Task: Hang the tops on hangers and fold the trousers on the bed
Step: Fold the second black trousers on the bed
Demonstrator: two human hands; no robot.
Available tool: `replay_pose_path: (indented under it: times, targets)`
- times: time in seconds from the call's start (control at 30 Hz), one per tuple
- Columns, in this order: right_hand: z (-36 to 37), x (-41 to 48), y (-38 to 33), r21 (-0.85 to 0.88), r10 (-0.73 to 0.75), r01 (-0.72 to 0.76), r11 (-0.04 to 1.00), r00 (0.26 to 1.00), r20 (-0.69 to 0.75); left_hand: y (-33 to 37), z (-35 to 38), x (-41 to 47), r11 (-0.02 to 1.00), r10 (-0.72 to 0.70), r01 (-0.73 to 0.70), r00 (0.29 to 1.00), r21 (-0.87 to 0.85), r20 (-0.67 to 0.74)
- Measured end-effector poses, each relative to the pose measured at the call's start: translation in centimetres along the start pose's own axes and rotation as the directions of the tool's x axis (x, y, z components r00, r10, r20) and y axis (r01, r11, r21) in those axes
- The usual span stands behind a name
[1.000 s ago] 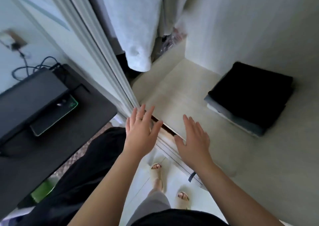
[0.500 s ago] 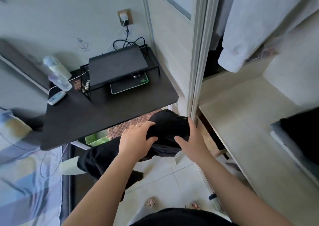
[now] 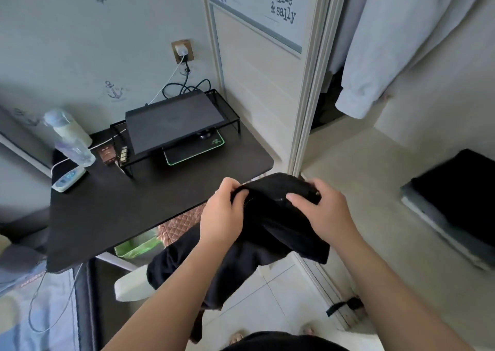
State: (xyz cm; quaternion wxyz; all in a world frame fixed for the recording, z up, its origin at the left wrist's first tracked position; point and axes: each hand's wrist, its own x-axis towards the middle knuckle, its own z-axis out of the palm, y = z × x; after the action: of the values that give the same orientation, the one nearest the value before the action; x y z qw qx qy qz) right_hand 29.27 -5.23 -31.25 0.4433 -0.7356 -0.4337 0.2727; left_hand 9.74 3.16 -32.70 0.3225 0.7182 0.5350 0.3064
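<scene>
A black garment hangs bunched in front of me, its lower part trailing down towards the tiled floor. My left hand grips its upper left edge with curled fingers. My right hand holds the upper right edge, thumb pressed on the cloth. Whether it is a top or trousers I cannot tell. A stack of folded dark clothes lies on the wardrobe shelf at the right. A white top hangs inside the wardrobe above it.
A black desk stands at the left with a laptop on a wire stand, two bottles and a remote. The sliding wardrobe door frame rises just behind the garment. A bed corner shows at the lower left.
My view swung left from the wardrobe shelf to the desk. Both hands, open a second ago, took hold of the black garment and lifted it higher.
</scene>
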Motion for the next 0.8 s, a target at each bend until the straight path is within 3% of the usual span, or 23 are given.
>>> replay_pose_path:
  times: [0.17, 0.3, 0.43, 0.63, 0.8]
  targets:
    - [2.2, -0.8, -7.9, 0.104, -0.105, 0.095, 0.99, 0.99, 0.097, -0.8, -6.7, -0.7, 0.985, 0.035, -0.057, 0.99, -0.161, -0.136]
    - [5.4, -1.5, -12.4, 0.212, -0.208, 0.159, 0.964, 0.95, 0.233, -2.6, -12.8, -2.4, 0.981, -0.041, -0.008, 0.967, -0.192, -0.252]
    - [9.4, -1.8, -15.9, 0.211, -0.36, 0.295, 0.932, 0.827, 0.431, -4.8, -18.5, -6.8, 0.976, -0.145, 0.067, 0.907, -0.206, -0.395]
    - [18.0, -5.2, -20.2, 0.259, -0.454, 0.394, 0.882, 0.561, 0.692, -8.8, -23.9, -16.3, 0.939, -0.34, 0.218, 0.695, -0.265, -0.633]
    - [24.3, -12.1, -23.0, 0.392, -0.517, 0.398, 0.83, 0.282, 0.808, -10.5, -27.8, -24.6, 0.897, -0.431, 0.292, 0.415, -0.331, -0.801]
